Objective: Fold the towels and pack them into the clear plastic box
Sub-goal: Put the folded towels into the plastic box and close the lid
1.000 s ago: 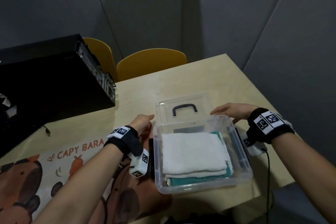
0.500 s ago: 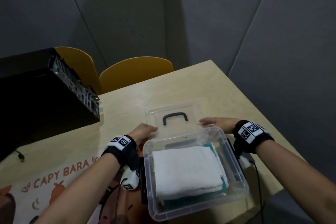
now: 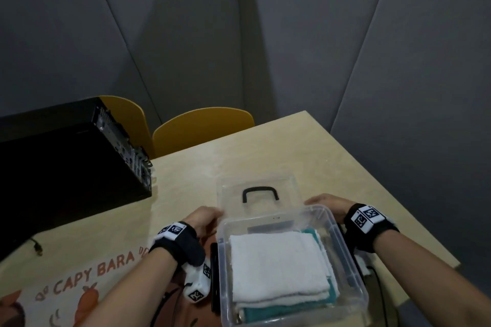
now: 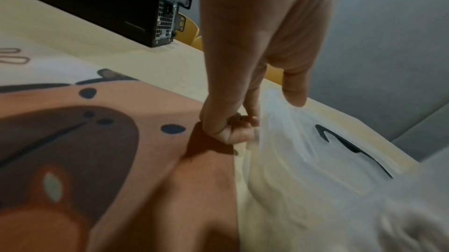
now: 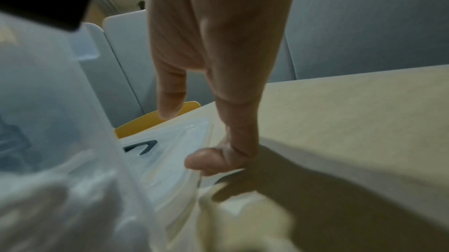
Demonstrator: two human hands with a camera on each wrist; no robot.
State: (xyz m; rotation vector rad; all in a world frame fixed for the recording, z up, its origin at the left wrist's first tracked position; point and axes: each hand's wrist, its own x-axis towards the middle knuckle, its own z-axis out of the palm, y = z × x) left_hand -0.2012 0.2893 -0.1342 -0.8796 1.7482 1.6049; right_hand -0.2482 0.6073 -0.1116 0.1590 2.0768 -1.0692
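At the far left a black metal computer case (image 3: 66, 156), boxy with a perforated rear panel, lies on the pale wood-grain table (image 3: 305, 151); behind it stand two yellow chairs (image 3: 202, 127) with smooth rounded backs. A soft printed mat (image 3: 79, 281) in browns and orange, lettered "CAPY BARA", covers the near left of the table. The left hand (image 3: 203, 220), a black strap with a white tag on its wrist, grips the left edge of the lid (image 3: 256, 194): in the left wrist view its fingers (image 4: 233, 131) are curled under the lid's rim and the thumb lies above it, its tip just over the plastic. The lid is one flat rectangle of clear, glossy plastic with a single black arched handle (image 3: 260, 192), lying on the table just beyond the clear plastic box (image 3: 345, 255). That box, rounded at the corners and see-through, sits at the near table edge between the two wrists. Inside it lie two folded towels, both nubbly terry: a white towel (image 3: 276, 265) on top and a teal towel (image 3: 279, 310) beneath, its edges showing at the front and right. The right hand (image 3: 326, 202) holds the lid's right edge; in the right wrist view the curled fingers (image 5: 206, 162) hook beneath the rim while the thumb points down over it, its contact unclear.
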